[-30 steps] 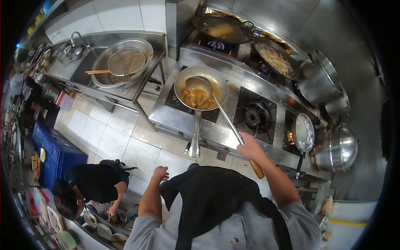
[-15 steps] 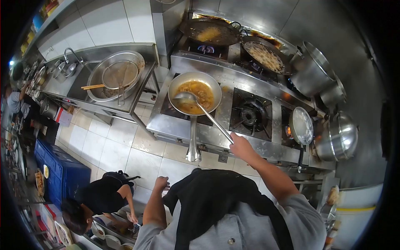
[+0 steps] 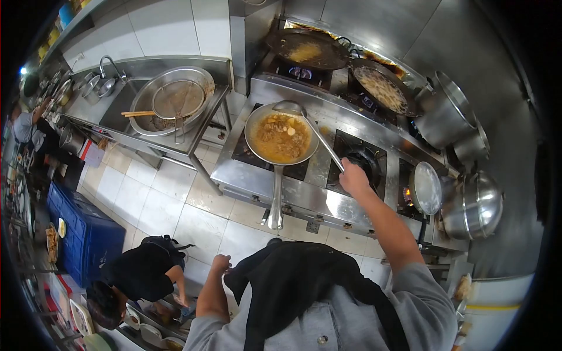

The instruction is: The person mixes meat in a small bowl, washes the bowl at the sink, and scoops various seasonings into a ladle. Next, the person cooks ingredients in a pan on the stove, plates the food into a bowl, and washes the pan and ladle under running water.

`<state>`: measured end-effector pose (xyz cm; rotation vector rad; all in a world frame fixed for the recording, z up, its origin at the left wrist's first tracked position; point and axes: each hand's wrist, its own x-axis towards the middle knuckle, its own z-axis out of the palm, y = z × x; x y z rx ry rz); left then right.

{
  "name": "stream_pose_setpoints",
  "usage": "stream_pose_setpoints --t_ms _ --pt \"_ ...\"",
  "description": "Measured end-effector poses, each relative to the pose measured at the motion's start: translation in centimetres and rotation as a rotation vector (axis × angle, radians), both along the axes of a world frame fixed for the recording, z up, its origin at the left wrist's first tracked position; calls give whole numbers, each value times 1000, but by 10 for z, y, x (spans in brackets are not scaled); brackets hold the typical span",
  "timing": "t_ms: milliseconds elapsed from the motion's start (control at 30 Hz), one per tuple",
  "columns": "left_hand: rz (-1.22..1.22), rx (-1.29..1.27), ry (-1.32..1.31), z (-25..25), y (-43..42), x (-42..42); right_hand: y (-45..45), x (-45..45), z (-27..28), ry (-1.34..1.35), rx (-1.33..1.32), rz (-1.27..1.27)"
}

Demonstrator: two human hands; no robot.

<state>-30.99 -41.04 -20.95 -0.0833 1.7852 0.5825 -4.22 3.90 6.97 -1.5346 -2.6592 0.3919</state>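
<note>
The right hand is wrapped around the handle of a long silver metal ladle, reaching over the middle front burner of the stainless-steel stove. The left hand is near the body, short of the stove's front edge, with its fingers folded inward; nothing shows in it, and how tightly it is closed I cannot tell. Near the stove's front left corner sits a round silver metal pan, its long handle jutting past the front edge. In it lies brown, chunky food in orange-brown sauce, with a few pale round pieces near the middle. The ladle's bowl is at the pan's far rim, clear of the sauce; whether it touches the rim is unclear. Cooking seems well under way, judging by the coloured sauce, and the food has not been dished up; whether it is cooked through cannot be told. Left of the stove, a wide steel basin stands by the right end of the steel desk.
</note>
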Motion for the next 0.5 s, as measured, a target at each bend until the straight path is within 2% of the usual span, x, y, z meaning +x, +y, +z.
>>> stream_pose_setpoints --t_ms 267,333,500 --pt "4 37 10 4 12 -2 -21 -5 -18 -92 -67 72" --pt "-1 119 45 7 22 -3 -33 2 -12 -168 -84 121" --pt "-23 275 79 24 69 -1 -54 47 10 -165 -28 219"
